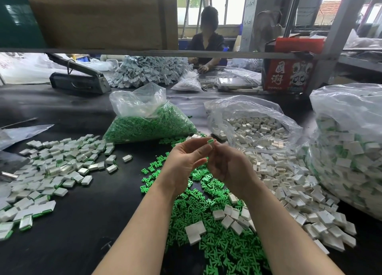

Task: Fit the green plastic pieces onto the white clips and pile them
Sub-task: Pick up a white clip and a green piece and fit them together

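My left hand (186, 163) and my right hand (229, 163) meet above the black table, fingertips pinching one white clip with a green piece in it (210, 141). Loose green pieces (206, 229) lie heaped under my forearms. Loose white clips (289, 183) spread to the right. A pile of fitted clips (51, 167) lies at the left.
A clear bag of green pieces (148, 121) and a bag of white clips (254, 126) stand behind my hands. A large bag of fitted clips (351, 150) fills the right edge. A person (208, 39) sits across the table beyond a metal rail (144, 52). A red box (289, 68) stands at the back right.
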Action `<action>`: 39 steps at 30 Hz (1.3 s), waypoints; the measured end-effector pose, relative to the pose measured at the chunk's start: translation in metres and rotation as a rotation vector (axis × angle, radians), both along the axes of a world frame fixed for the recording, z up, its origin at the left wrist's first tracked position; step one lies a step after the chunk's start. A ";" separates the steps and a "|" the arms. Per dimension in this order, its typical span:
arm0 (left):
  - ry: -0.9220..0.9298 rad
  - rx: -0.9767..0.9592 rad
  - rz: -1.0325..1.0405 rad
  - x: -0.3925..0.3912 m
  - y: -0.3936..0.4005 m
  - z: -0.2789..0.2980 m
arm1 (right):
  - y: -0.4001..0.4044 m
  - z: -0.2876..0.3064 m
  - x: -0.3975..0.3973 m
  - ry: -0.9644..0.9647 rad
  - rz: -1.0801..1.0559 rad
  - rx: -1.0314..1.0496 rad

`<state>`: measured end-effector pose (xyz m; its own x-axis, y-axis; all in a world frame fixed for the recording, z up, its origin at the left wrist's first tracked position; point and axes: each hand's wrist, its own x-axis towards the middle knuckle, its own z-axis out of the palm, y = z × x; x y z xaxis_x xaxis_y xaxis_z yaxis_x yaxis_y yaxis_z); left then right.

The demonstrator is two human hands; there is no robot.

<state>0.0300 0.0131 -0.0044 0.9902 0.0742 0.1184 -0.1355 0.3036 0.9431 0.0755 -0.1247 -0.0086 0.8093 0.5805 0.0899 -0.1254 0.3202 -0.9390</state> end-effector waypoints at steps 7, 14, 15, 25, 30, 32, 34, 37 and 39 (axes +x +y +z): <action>0.002 0.179 0.173 0.001 0.017 -0.002 | -0.001 0.002 -0.002 -0.090 -0.016 -0.143; 0.317 0.934 0.878 -0.024 0.107 -0.031 | -0.001 0.001 -0.003 -0.311 -0.278 -0.486; 0.389 1.006 0.916 -0.028 0.115 -0.034 | -0.002 0.000 -0.002 -0.358 -0.327 -0.545; 0.736 1.240 1.087 -0.036 0.122 -0.030 | -0.017 -0.006 0.014 -0.737 -0.462 -1.210; 0.362 1.237 0.995 -0.023 0.097 -0.012 | -0.015 -0.006 0.012 -0.833 -0.427 -1.263; 0.224 1.156 0.838 -0.012 0.076 -0.003 | -0.011 -0.010 0.011 -0.858 -0.362 -1.345; 0.170 1.121 0.648 -0.004 0.049 0.003 | -0.006 -0.013 0.009 -0.884 -0.332 -1.405; 0.159 1.098 0.388 0.005 0.016 0.001 | -0.004 -0.016 0.009 -0.918 -0.385 -1.353; 0.189 1.071 0.218 0.008 0.005 0.000 | -0.004 -0.015 0.009 -0.925 -0.424 -1.323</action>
